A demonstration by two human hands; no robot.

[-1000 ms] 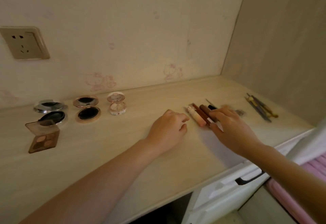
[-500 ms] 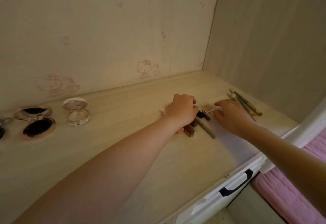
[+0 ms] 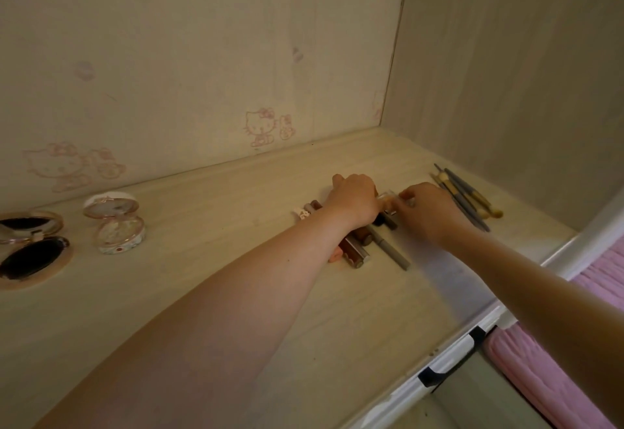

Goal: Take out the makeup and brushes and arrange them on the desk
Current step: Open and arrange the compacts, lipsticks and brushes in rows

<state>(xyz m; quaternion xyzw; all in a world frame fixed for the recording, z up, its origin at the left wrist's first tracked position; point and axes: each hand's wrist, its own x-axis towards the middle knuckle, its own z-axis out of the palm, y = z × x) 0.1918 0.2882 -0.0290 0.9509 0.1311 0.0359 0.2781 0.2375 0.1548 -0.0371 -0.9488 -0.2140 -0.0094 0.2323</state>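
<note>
Right of centre, left hand and right hand both pinched a small clear-lidded case between lip tubes and brushes, probably opening it to match the open compacts at left.

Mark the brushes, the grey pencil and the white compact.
brushes (image 3: 467, 197): head view, on the handles.
grey pencil (image 3: 391, 249): head view, mid-barrel.
white compact (image 3: 122, 233): head view, on the open base.
</note>
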